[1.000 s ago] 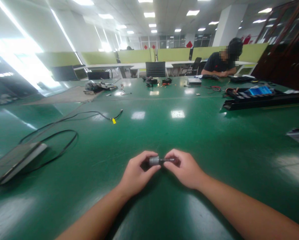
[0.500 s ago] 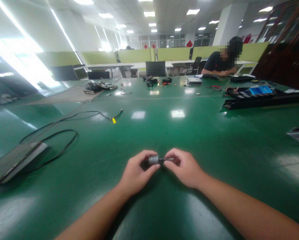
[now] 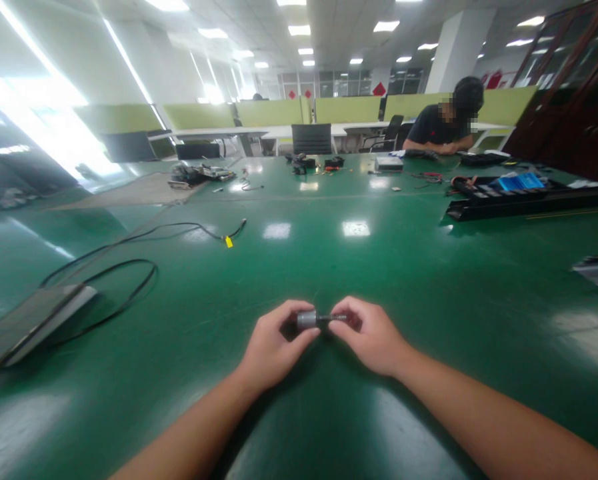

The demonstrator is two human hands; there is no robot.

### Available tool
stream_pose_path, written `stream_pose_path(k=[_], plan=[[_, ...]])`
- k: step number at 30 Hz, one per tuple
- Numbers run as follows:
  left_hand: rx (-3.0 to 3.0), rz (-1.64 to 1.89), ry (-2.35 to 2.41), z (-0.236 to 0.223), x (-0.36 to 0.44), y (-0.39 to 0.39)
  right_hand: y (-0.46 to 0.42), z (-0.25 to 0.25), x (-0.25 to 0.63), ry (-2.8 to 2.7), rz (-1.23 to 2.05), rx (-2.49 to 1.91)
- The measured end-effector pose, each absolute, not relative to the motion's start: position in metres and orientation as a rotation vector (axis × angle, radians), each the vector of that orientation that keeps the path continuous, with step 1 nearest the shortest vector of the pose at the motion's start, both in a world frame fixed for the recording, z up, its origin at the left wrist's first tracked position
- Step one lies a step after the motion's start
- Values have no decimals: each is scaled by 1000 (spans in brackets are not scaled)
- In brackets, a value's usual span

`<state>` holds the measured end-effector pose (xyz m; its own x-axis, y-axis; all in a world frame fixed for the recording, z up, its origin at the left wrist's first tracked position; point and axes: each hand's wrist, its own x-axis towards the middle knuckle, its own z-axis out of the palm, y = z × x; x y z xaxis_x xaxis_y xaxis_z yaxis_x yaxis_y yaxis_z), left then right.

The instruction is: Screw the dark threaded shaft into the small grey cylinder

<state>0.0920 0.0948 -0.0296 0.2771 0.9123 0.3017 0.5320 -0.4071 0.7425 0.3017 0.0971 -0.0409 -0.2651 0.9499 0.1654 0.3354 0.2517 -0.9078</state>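
Low in the middle of the head view, both hands are on one small part, a grey metallic cylinder (image 3: 307, 319) with a thin dark shaft (image 3: 325, 318) pointing right. My left hand (image 3: 277, 343) is closed, its thumb and fingers curled around the cylinder. The shaft's right end lies between the thumb and fingers of my right hand (image 3: 371, 337), which is closed too. Ridges seem to run along the shaft, but they are too small to tell clearly. Both hands are low over the green tabletop (image 3: 299, 267), fingertips nearly meeting.
On the left lie a flat slab-like device (image 3: 33, 323) and a looped black cable (image 3: 151, 273) with a yellow tag (image 3: 229, 241). A black open case or rail (image 3: 509, 203) is at right. Electronic parts (image 3: 301, 163) sit along the back, where another person (image 3: 436, 130) leans on the table.
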Motion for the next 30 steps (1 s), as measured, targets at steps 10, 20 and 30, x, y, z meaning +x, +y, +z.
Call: stream_pose_path(k=[10,20,30], plan=[[2017,989,1291,-30,91,95,97,-42,302,-1784,973,-1199],[2006,991,1309,-32,92,96,97,-44,303,-1787,939,-1213],[1980,998,1301,-33,90,97,98,-44,303,-1771,931,-1222]])
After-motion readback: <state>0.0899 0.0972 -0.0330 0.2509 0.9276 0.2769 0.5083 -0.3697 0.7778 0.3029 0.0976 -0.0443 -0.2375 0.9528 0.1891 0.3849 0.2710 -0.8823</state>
